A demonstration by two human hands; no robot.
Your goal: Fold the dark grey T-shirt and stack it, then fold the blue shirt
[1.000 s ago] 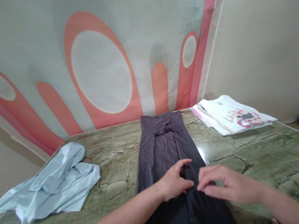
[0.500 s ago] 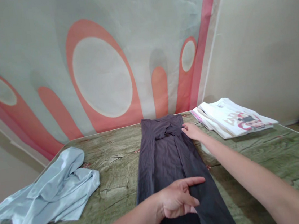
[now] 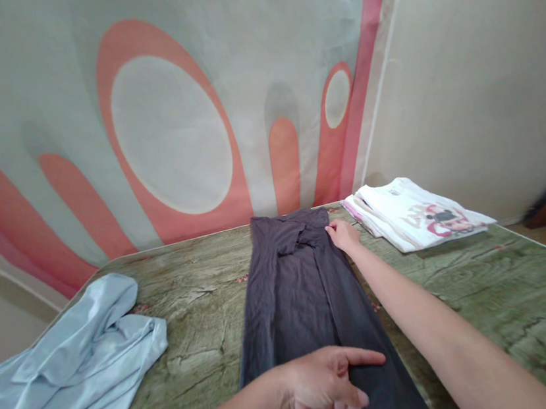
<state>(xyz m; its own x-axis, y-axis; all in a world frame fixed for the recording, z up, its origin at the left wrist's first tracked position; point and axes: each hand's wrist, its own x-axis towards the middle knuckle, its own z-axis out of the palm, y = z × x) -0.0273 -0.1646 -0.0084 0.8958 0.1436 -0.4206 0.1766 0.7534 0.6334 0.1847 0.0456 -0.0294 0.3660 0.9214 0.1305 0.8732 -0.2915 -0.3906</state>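
Both hands were on the dark grey garment (image 3: 296, 288), a long folded strip down the middle of the desk (image 3: 486, 284). The left hand (image 3: 325, 384) pressed its near end, fingers loosely apart. The right hand (image 3: 342, 234) touched its far right edge; whether those fingers pinched it could not be told. Folded white shirts (image 3: 413, 214) lay near that hand.

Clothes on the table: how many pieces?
3: dark garment in the middle, light blue shirt crumpled at left, white printed shirt folded far right; more may lie beneath it.
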